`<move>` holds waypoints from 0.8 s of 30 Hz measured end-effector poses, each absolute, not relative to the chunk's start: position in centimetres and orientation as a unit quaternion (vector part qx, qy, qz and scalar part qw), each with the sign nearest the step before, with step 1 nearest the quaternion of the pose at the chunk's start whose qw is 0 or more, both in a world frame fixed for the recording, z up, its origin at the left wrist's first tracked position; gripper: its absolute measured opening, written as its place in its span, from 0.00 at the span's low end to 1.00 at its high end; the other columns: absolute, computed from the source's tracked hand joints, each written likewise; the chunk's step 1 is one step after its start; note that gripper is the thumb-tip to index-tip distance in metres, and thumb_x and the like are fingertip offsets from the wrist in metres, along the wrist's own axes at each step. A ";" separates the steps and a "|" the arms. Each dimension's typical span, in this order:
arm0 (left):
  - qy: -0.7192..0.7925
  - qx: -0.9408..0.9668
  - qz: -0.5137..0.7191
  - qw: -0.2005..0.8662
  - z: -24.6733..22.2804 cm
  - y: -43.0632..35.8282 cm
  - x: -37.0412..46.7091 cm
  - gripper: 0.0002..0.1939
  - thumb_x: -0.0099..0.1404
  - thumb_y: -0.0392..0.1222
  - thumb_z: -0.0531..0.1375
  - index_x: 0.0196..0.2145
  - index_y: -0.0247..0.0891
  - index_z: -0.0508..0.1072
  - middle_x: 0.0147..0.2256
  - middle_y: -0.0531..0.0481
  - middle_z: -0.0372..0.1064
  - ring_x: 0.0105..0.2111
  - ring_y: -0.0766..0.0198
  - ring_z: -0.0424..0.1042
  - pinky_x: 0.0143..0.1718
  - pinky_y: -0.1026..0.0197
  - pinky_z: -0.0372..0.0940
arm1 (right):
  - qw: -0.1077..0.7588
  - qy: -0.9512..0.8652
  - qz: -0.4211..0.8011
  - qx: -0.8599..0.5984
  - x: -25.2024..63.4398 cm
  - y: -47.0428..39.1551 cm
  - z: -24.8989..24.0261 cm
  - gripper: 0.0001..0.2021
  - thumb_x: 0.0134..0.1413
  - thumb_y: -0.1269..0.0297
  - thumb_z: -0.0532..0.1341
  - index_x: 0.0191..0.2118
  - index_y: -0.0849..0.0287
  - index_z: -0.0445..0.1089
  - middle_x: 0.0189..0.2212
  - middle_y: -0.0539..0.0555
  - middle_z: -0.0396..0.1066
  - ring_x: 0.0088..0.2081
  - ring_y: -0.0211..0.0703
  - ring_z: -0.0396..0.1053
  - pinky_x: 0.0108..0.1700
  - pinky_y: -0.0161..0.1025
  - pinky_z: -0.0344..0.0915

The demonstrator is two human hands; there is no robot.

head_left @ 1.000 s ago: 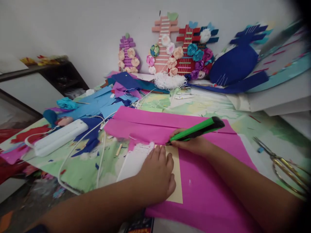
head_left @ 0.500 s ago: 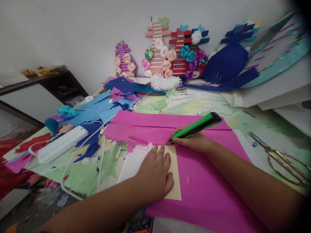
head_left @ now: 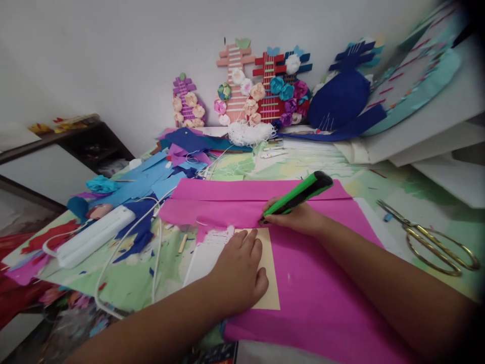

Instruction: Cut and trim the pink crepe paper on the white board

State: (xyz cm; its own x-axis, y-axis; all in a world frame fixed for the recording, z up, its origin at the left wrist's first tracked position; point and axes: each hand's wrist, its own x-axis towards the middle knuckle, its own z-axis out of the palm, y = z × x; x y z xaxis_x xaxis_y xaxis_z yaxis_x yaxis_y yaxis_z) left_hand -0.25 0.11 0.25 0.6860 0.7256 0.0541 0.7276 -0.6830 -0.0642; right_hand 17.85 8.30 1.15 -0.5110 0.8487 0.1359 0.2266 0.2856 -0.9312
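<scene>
My right hand (head_left: 290, 218) is closed around a green and black utility knife (head_left: 297, 197), its tip down at the top right corner of a pale yellow card (head_left: 271, 278). My left hand (head_left: 242, 268) lies flat with fingers spread over that card and presses it on a large magenta sheet (head_left: 322, 288). Across the top of the sheet runs a straight line, with a magenta strip (head_left: 257, 190) beyond it. A torn white patch (head_left: 206, 258) shows left of my left hand.
Gold-handled scissors (head_left: 432, 242) lie at the right. A white power strip (head_left: 96, 236) with its cable and blue scraps (head_left: 144, 174) cover the left side. White string (head_left: 252, 134) and flower-decorated paper instruments (head_left: 269, 91) stand along the wall.
The view has shifted slightly, so most things appear a little further left. My left hand stays on the card, and the knife remains in my right hand near the card's top edge.
</scene>
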 end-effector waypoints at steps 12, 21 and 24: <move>-0.394 -0.918 -0.019 0.037 1.3 0.2 0.1 0.24 0.58 0.46 0.49 0.45 0.23 0.66 0.49 0.33 0.61 0.49 0.48 0.57 0.51 0.48 0.51 | 0.322 -0.741 0.456 -0.374 17.7 7.9 1.6 0.04 0.43 0.66 0.59 0.29 0.58 0.68 0.28 0.50 0.71 0.33 0.38 0.69 0.39 0.36 0.65; -0.402 -0.915 -0.017 0.026 1.6 0.3 0.2 0.22 0.57 0.46 0.50 0.42 0.24 0.68 0.48 0.33 0.61 0.47 0.47 0.58 0.49 0.47 0.53 | 0.334 -0.690 0.504 -0.399 17.8 8.3 1.2 0.07 0.42 0.64 0.61 0.31 0.59 0.68 0.29 0.50 0.72 0.34 0.38 0.70 0.41 0.36 0.65; -0.407 -0.913 -0.016 0.026 1.5 0.3 0.2 0.23 0.57 0.47 0.50 0.43 0.24 0.68 0.49 0.32 0.60 0.48 0.45 0.57 0.49 0.46 0.53 | 0.329 -0.681 0.511 -0.408 18.0 8.4 1.0 0.08 0.42 0.63 0.61 0.32 0.59 0.68 0.30 0.51 0.72 0.35 0.39 0.70 0.42 0.37 0.65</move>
